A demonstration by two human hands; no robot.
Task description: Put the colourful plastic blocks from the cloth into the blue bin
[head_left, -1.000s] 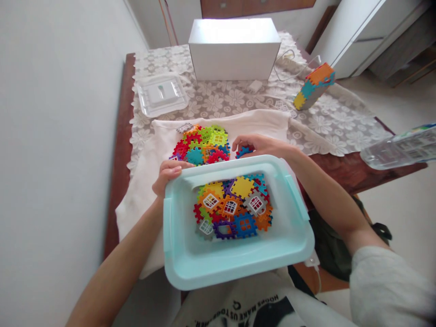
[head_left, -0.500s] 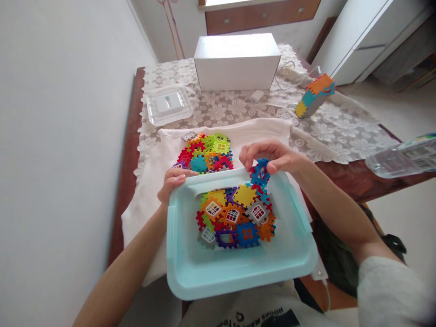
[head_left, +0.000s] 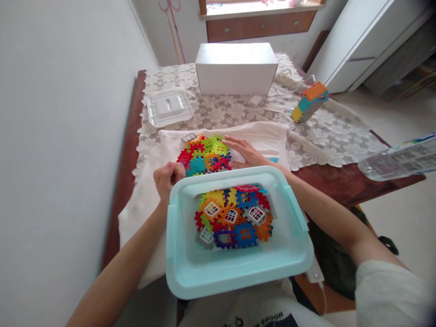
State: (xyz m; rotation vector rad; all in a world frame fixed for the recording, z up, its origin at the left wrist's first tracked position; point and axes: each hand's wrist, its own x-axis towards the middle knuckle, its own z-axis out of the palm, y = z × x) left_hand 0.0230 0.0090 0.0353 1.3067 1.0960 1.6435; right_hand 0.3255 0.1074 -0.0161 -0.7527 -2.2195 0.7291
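- Tub of pale aqua plastic, rectangular with rounded corners (head_left: 238, 272), centre of the clock, with toothed multicoloured flat plastic pieces (head_left: 230, 215) inside.
- Left hand (head_left: 168, 177) at ten o'clock, just beside the rim, fingers curled closed; cannot tell whether they hold anything.
- Right hand (head_left: 250, 155) at twelve, fingers spread, at the edge of a heap of similar bright toothed pieces (head_left: 207, 152).
- That heap, at eleven, lies on white cloth (head_left: 143, 204) over the brown wooden desk (head_left: 340, 177).
- White rectangular box (head_left: 236, 79) farther off at twelve.
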